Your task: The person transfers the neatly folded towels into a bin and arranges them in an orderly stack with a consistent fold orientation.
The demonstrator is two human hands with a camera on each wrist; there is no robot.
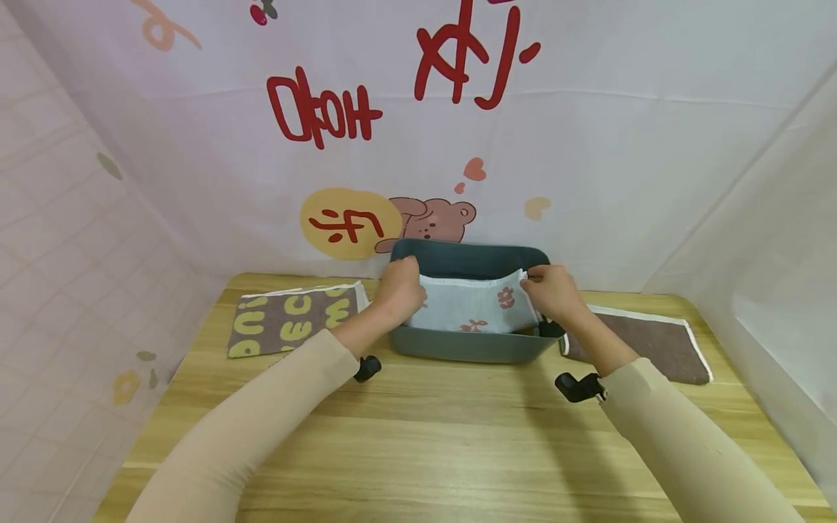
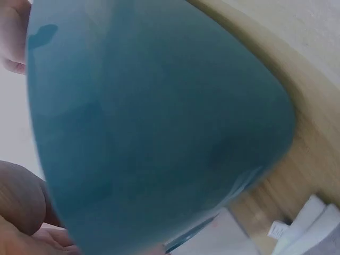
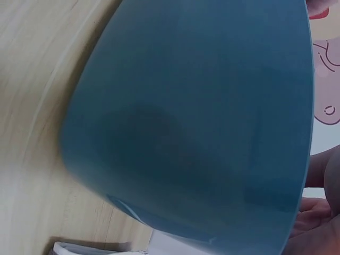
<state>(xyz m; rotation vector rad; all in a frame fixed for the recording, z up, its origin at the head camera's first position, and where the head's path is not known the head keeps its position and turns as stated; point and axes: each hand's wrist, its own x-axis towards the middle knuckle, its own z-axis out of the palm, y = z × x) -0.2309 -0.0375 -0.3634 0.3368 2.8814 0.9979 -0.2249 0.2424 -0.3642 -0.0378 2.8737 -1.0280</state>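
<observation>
A light blue folded towel (image 1: 467, 301) with white edging and pink flower prints lies inside a dark teal storage bin (image 1: 467, 347). My left hand (image 1: 400, 292) grips the towel's left upper corner, its curled fingers partly hidden. At the other end, thumb and fingers of my right hand (image 1: 554, 290) pinch the upper right corner. In the left wrist view the bin wall (image 2: 159, 117) fills most of the picture, with my left hand (image 2: 24, 207) at its rim. The right wrist view likewise shows the bin wall (image 3: 186, 122) beside my right hand (image 3: 319, 220).
A brown folded towel (image 1: 284, 327) with yellow-green letters lies left of the bin. On the right is a plain brown folded towel (image 1: 641, 343) with white edging. Both rest on the wooden table (image 1: 425, 450). A white printed curtain (image 1: 601, 167) hangs close behind the bin.
</observation>
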